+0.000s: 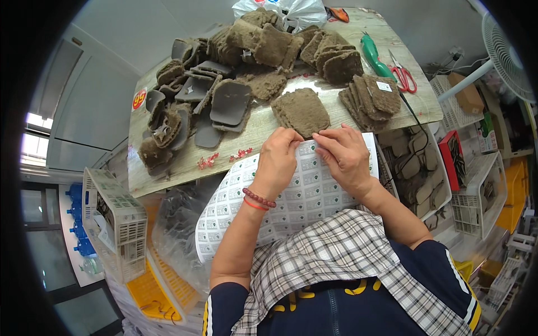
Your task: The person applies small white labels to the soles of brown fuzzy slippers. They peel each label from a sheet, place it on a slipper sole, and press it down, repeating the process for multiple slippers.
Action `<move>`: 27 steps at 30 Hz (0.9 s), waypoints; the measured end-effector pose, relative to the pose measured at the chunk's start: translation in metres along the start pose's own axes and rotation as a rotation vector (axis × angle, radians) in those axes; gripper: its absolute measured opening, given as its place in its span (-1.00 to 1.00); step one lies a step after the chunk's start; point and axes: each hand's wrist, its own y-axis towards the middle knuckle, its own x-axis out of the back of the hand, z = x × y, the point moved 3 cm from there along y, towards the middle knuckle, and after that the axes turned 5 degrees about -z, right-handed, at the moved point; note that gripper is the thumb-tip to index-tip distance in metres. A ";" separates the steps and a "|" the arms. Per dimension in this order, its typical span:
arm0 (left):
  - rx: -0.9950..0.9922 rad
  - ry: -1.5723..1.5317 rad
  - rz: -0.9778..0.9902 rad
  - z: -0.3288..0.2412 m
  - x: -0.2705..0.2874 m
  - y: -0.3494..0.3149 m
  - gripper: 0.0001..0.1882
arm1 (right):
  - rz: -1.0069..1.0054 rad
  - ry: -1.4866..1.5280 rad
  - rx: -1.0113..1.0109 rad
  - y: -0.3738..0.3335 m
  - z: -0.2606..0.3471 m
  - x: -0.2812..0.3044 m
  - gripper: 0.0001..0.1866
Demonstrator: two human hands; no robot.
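Observation:
A large white sheet of small printed labels [241, 204] lies across my lap and reaches up to the table's front edge. My left hand [280, 159] pinches its top edge between thumb and forefinger. Close beside it, my right hand [344, 154] is closed at the same edge, fingertips bent over the labels; whether one label is lifted I cannot tell. Just beyond my fingertips sits a brown fuzzy square pad [302, 112]. To its right a fanned stack of similar pads [367, 101] has a white label on top.
Heaps of brown pads [263, 42] and grey-faced pads [230, 103] cover the table's left and back. A green corded tool [375, 56] and red-handled scissors [404, 78] lie at right. Plastic crates [126, 218] stand at left; a bin of pads [417, 168] stands at right.

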 end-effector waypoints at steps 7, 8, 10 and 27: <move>-0.013 0.022 0.011 0.005 -0.004 0.002 -0.93 | -0.049 -0.038 0.090 -0.008 0.000 -0.006 -0.76; -0.012 0.021 0.011 0.006 -0.004 0.002 -0.93 | -0.052 -0.008 0.056 -0.007 -0.001 -0.007 -0.77; -0.005 0.017 0.017 0.008 -0.006 0.003 -0.93 | -0.054 0.052 -0.018 -0.007 -0.006 -0.009 -0.79; 0.098 0.133 0.165 0.026 -0.003 0.009 -0.92 | -0.039 0.717 -0.492 -0.017 -0.026 -0.011 -0.91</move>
